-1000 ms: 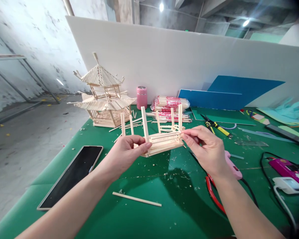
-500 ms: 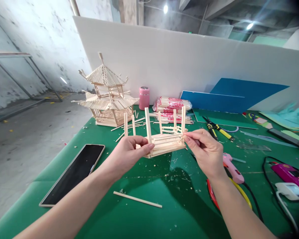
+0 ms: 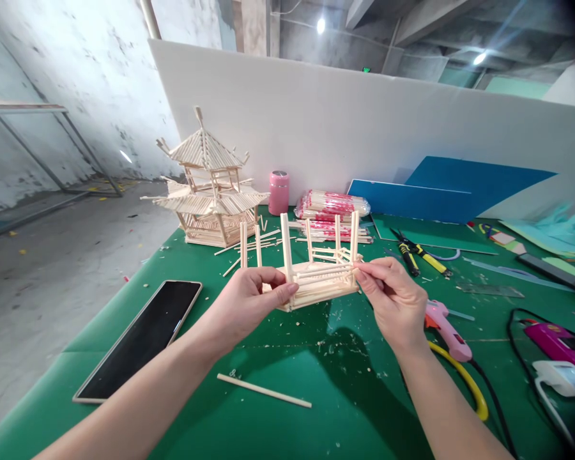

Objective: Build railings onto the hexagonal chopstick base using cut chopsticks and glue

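Note:
Raised above the green table is a small wooden-stick frame [image 3: 320, 296], with a flat base and upright posts. My left hand [image 3: 246, 306] is closed on its near left corner, the thumb beside the front post. At the right end, my right hand [image 3: 395, 299] pinches the end of a thin wooden stick [image 3: 323, 271] lying as a rail along the front side, close against the right post. My fingertips partly hide the stick's end. A loose wooden stick [image 3: 264, 390] lies on the table below. Behind to the left stands a tiered stick pagoda [image 3: 211, 204].
A phone [image 3: 141, 338] lies at left. Pliers [image 3: 421, 252], a pink glue gun [image 3: 448, 329] and a magenta device [image 3: 558, 345] with cables are at right. Bagged sticks [image 3: 333, 204], a pink flask [image 3: 278, 193] and blue boards [image 3: 474, 185] stand along the white partition [image 3: 316, 115].
The view has tilted slightly, so everything sits a little lower in the picture. Both hands keep their hold on the frame and stick, with hardly any movement.

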Tool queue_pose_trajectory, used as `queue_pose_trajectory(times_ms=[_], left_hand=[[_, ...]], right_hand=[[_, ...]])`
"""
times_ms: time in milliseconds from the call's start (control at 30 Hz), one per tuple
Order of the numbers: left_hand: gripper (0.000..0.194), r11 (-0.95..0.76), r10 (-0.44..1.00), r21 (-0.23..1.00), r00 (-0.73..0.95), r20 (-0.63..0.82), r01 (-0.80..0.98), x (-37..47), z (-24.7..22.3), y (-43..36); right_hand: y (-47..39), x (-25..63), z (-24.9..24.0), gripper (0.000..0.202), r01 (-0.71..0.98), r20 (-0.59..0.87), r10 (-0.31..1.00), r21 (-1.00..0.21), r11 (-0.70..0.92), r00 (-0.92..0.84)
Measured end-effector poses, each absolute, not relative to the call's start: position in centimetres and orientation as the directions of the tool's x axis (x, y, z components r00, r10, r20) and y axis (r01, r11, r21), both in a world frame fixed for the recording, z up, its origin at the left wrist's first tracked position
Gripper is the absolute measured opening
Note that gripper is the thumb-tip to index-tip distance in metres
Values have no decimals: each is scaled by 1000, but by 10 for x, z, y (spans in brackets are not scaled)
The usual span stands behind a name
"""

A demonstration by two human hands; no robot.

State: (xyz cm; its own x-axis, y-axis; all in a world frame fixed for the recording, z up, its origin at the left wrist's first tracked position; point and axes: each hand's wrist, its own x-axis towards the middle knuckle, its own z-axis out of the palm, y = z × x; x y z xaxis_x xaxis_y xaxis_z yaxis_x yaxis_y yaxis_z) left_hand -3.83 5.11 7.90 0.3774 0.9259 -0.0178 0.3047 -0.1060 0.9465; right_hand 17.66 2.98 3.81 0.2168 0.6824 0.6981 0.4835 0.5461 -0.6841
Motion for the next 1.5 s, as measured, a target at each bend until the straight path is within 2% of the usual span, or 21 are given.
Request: queue_pose_trajectory(times_ms=[800,1233,1300,1433,1500], left_hand=[[27,-132,920,941,392,-1,312,-40,77,49],[27,-114,912,933,408,-37,341,-41,80,47],[27,-107,911,934,409,-44,340,-40,80,47],[27,-116,915,931,402,-35,345,-40,78,47],[28,-131,916,926,400,-24,355,-40,78,47]], right_hand=[[23,173,26,12,395,691,677,-713,580,253],[21,175,18,7,437,704,651,-699,566,284],[19,175,17,5,407,667,673,-738,538,319],[13,178,17,8,235,510,767,-860,452,391],[9,179,19,11,215,449,805,-893,395,387]])
